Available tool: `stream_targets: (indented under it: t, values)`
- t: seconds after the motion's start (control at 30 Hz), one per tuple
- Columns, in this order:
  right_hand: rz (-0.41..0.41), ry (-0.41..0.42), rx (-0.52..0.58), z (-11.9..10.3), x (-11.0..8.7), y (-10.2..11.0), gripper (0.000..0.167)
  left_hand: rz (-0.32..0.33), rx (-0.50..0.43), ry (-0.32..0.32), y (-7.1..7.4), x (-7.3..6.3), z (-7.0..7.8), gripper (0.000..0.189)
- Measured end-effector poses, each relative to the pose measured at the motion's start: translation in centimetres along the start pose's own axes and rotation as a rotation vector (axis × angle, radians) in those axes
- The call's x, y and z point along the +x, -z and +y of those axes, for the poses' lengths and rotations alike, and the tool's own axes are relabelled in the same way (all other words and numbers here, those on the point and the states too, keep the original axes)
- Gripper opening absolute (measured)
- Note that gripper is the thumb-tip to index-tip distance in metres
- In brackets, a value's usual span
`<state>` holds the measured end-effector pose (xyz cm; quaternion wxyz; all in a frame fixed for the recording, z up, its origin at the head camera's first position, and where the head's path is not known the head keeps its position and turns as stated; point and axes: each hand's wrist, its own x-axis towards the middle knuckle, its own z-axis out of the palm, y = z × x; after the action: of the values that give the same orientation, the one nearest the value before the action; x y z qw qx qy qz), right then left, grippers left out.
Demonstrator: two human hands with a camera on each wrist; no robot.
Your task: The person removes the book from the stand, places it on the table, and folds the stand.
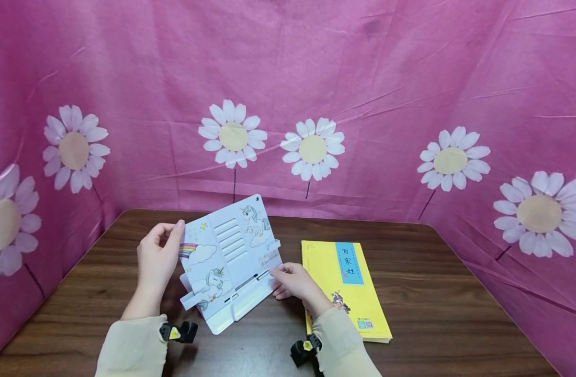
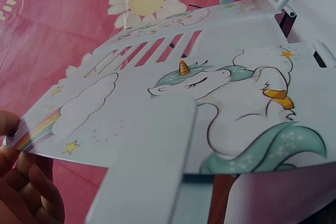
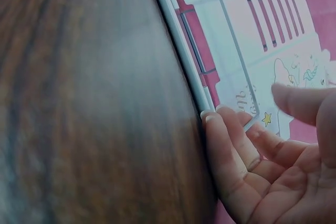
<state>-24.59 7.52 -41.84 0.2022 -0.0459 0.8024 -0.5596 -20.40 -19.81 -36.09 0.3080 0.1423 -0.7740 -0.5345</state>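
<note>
A white metal book stand (image 1: 240,251) printed with unicorns, a rainbow and clouds is held tilted over the table, its slotted panel facing the head camera. My left hand (image 1: 158,255) pinches the panel's upper left edge between thumb and fingers; in the left wrist view those fingers (image 2: 39,190) show at the panel's corner. At the stand's lower right corner, my right hand (image 1: 298,285) grips the edge. The right wrist view shows the right fingertips (image 3: 226,129) curled at the bottom edge beside a wire page holder (image 3: 236,51), with the thumb spread toward the panel.
A yellow book (image 1: 335,309) with a blue title label lies on the dark wooden table (image 1: 438,314), right beside my right hand and partly behind my forearm. Pink cloth (image 1: 363,63) with white daisies hangs around the table's back and sides.
</note>
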Motion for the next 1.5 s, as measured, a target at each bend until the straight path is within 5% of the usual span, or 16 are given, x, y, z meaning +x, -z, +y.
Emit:
stream_targets:
  t: [0.33, 0.9, 1.5]
  values:
    - [-0.038, 0.056, -0.063, 0.04, -0.12, 0.01, 0.041, -0.002, 0.011, 0.005, 0.02, 0.02, 0.01, 0.036]
    - [-0.009, 0.045, -0.072, -0.20, -0.07, -0.17, 0.026, 0.016, 0.020, 0.015, -0.03, -0.03, 0.12, 0.036]
    - [-0.002, 0.030, -0.077, 0.12, -0.04, -0.04, 0.025, 0.007, 0.061, -0.079, -0.15, -0.37, 0.33, 0.035]
